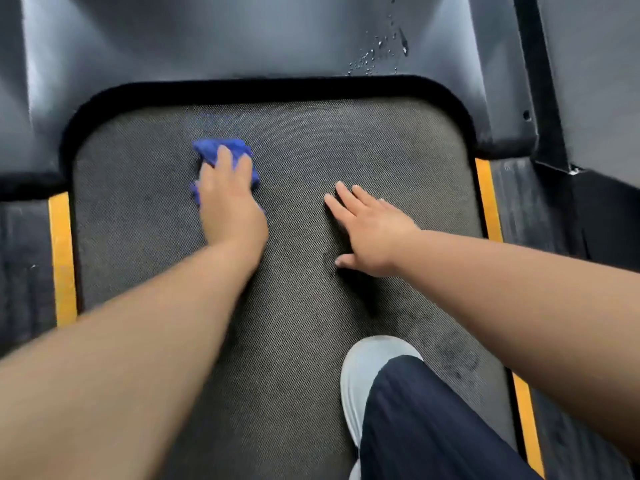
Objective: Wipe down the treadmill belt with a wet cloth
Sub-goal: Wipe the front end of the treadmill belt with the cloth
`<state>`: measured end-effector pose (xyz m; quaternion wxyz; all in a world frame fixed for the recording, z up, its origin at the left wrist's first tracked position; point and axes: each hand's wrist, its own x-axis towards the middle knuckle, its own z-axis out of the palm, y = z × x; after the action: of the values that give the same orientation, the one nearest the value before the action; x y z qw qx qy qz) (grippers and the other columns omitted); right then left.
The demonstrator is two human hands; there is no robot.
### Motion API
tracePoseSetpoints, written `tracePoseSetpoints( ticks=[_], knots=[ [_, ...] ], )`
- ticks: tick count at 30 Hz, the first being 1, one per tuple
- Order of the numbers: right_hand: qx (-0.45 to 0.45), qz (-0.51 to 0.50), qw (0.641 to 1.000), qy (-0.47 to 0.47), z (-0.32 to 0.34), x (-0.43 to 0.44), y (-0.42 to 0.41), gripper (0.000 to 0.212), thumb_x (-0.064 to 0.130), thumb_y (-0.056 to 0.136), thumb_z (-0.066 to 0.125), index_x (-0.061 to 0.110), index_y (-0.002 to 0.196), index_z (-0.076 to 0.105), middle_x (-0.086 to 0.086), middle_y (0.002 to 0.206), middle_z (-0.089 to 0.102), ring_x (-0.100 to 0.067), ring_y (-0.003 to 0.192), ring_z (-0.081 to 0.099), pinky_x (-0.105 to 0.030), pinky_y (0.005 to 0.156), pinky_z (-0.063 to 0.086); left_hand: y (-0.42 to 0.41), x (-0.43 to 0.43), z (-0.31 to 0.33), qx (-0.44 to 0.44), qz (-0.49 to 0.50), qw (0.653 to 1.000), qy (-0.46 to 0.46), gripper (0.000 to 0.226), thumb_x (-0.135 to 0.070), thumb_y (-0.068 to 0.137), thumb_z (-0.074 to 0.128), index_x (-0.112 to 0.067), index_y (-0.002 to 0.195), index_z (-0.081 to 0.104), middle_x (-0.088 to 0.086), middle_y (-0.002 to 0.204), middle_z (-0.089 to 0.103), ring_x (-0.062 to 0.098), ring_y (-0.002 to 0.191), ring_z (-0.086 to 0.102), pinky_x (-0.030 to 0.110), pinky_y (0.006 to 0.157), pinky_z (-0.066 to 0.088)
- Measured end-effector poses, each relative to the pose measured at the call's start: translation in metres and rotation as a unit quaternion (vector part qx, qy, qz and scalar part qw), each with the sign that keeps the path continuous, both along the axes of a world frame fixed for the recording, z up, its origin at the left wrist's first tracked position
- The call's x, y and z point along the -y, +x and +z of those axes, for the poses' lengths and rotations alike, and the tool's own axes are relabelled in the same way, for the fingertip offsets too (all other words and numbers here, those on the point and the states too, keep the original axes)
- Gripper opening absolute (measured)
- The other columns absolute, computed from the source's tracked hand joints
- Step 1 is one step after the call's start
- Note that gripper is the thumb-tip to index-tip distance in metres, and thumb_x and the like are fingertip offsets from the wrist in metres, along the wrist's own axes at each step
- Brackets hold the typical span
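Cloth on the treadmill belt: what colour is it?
Blue; the cloth shows clearly in the head view.

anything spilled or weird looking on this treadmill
Yes. Water droplets are spattered on the grey motor cover, above the far right corner of the belt, away from the blue cloth the left hand grips. The belt also has a darker smudged patch near the white shoe, possibly damp or scuffed.
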<state>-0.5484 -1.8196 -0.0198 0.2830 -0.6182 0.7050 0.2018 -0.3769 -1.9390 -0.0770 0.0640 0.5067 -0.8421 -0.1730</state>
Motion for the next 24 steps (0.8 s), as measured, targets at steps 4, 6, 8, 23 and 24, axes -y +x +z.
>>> tracePoseSetpoints(
  ticks=[4, 6, 8, 23, 24],
  knots=[
    [-0.004, -0.001, 1.000, 0.012, -0.001, 0.010, -0.004, 0.111, 0.060, 0.078, 0.062, 0.021, 0.151, -0.012, 0.003, 0.158, -0.019, -0.019, 0.147, -0.008, -0.045, 0.117, 0.010, 0.035, -0.064, -0.009, 0.002, -0.244, 0.970, -0.012, 0.051, -0.014, 0.078, 0.038, -0.009, 0.123, 0.061, 0.018, 0.136, 0.053, 0.043, 0.119, 0.051, 0.059, 0.097, 0.042],
    [-0.011, 0.007, 1.000, 0.017, -0.002, 0.010, -0.004, 0.112, 0.060, 0.078, 0.063, 0.021, 0.151, -0.012, 0.004, 0.157, -0.020, -0.018, 0.146, -0.008, -0.045, 0.117, 0.010, 0.047, -0.028, -0.009, -0.003, -0.317, 0.947, -0.054, 0.047, -0.014, 0.082, 0.036, -0.011, 0.119, 0.064, 0.017, 0.132, 0.057, 0.042, 0.114, 0.056, 0.064, 0.090, 0.044],
    [-0.009, 0.003, 1.000, 0.016, -0.005, 0.009, -0.004, 0.112, 0.058, 0.078, 0.064, 0.021, 0.150, -0.013, 0.004, 0.157, -0.021, -0.017, 0.146, -0.010, -0.044, 0.118, 0.011, 0.049, 0.013, -0.006, 0.026, -0.243, 0.967, -0.068, 0.043, -0.009, 0.084, 0.044, -0.012, 0.124, 0.057, 0.018, 0.137, 0.050, 0.042, 0.113, 0.052, 0.063, 0.092, 0.043],
    [-0.008, 0.019, 1.000, -0.018, -0.008, 0.000, -0.003, 0.111, 0.057, 0.077, 0.066, 0.020, 0.151, -0.008, 0.000, 0.158, -0.016, -0.022, 0.147, -0.004, -0.044, 0.118, 0.018, 0.073, 0.049, 0.000, 0.018, -0.171, 0.980, -0.096, 0.045, -0.012, 0.082, 0.038, -0.011, 0.125, 0.049, 0.023, 0.131, 0.049, 0.043, 0.104, 0.052, 0.051, 0.091, 0.043],
    [-0.009, 0.019, 1.000, -0.017, -0.009, -0.003, -0.004, 0.110, 0.057, 0.077, 0.066, 0.021, 0.151, -0.008, 0.001, 0.158, -0.016, -0.021, 0.147, -0.004, -0.044, 0.118, 0.018, 0.077, 0.064, 0.001, 0.028, -0.065, 0.994, -0.077, 0.045, -0.011, 0.084, 0.040, -0.009, 0.128, 0.048, 0.022, 0.134, 0.044, 0.044, 0.106, 0.049, 0.052, 0.090, 0.041]
  ],
)
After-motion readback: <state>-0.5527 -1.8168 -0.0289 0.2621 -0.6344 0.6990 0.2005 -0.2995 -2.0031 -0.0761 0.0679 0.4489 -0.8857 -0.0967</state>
